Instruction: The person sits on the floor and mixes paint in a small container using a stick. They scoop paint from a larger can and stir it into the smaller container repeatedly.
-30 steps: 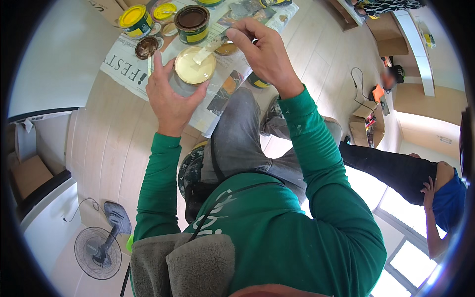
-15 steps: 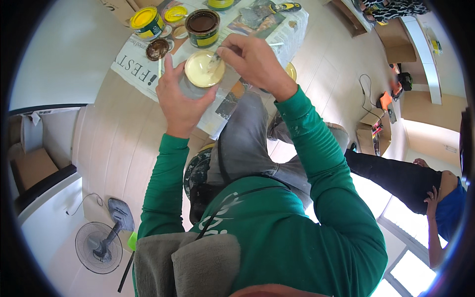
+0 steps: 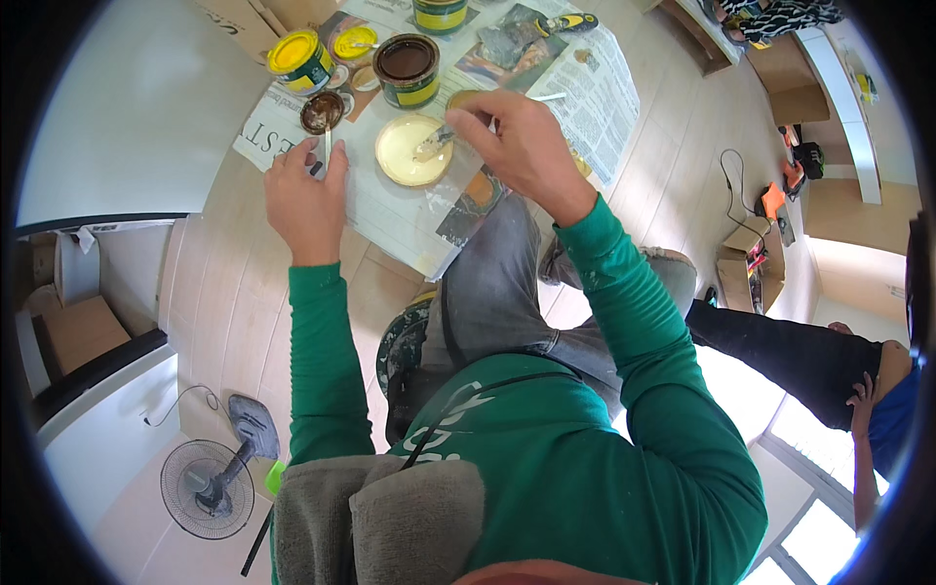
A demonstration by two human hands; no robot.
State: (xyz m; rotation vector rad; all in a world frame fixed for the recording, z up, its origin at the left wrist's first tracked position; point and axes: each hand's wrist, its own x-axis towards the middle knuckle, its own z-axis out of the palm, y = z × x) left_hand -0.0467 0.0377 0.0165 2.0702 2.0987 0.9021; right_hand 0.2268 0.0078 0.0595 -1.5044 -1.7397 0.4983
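Down on the spread newspaper [image 3: 585, 97], a round open container of cream-coloured paste [image 3: 411, 149] is being worked with a small tool [image 3: 431, 146].

Its tip rests in the paste while the right hand [image 3: 517, 146] pinches the handle between curled fingers. The left hand [image 3: 304, 195] lies just left of the container, fingers loosely extended onto the paper, gripping nothing that shows. Beyond stand an open tin of dark brown stain [image 3: 407, 68], a yellow-lidded can [image 3: 300, 60] and a small brown lid [image 3: 322, 110]. Farther off, a floor fan [image 3: 210, 483] sits on the tiles.

Tub [image 3: 409, 151] on newspaper [image 3: 585, 93], between 2 hands.
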